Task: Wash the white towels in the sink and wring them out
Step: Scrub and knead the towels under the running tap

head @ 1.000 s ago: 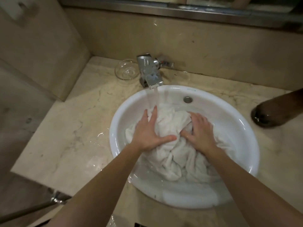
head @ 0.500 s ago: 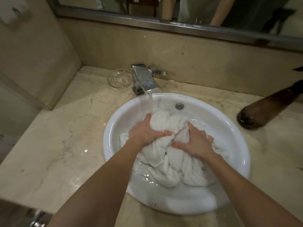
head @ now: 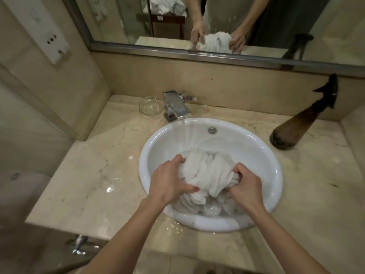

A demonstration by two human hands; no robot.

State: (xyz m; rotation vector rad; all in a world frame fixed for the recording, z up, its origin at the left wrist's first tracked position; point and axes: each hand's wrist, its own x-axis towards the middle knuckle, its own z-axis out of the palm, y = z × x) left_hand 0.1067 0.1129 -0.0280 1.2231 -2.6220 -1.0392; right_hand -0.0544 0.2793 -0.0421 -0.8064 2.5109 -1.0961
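Observation:
A wet bunch of white towels [head: 207,171] lies in the round white sink [head: 262,153]. My left hand [head: 168,180] grips the bunch on its left side, fingers curled into the cloth. On the right side my right hand [head: 245,182] clutches a fold of the same bunch. Water runs from the chrome tap [head: 175,107] down onto the far edge of the towels. More towel cloth lies soaked in the water under my hands.
A clear glass dish [head: 151,105] sits left of the tap. A brown spray bottle [head: 296,125] leans at the back right of the marble counter [head: 94,175], which has water splashes. A mirror [head: 197,22] runs along the wall behind.
My hands went from pressing flat on the towels to gripping them and bunching them up. The camera tilted up, bringing the mirror into view.

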